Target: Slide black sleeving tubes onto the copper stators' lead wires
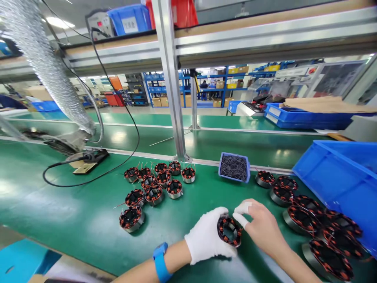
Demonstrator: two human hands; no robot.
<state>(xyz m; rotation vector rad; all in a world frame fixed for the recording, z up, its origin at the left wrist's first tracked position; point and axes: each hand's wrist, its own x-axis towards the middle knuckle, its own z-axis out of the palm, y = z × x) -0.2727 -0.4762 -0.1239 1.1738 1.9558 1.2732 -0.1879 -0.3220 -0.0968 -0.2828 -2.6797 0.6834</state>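
My left hand (207,237), in a white glove, is wrapped round a motor stator (229,232), a ring with dark orange copper coils, tilted a little above the green bench. My right hand (262,226) wears white finger covers on thumb and index finger. Those two fingertips come together at the stator's upper right edge; whatever is between them is too small to make out. Beyond both hands stands a small blue-purple tray (234,167) of short black tubes (234,166).
Several stators (153,193) with upright wire ends stand left of centre. More stators (303,218) crowd the right, beside a large blue bin (344,177). A metal post (172,78) rises behind. At left are a soldering iron stand (90,160), its looping cable and a foil duct (55,67).
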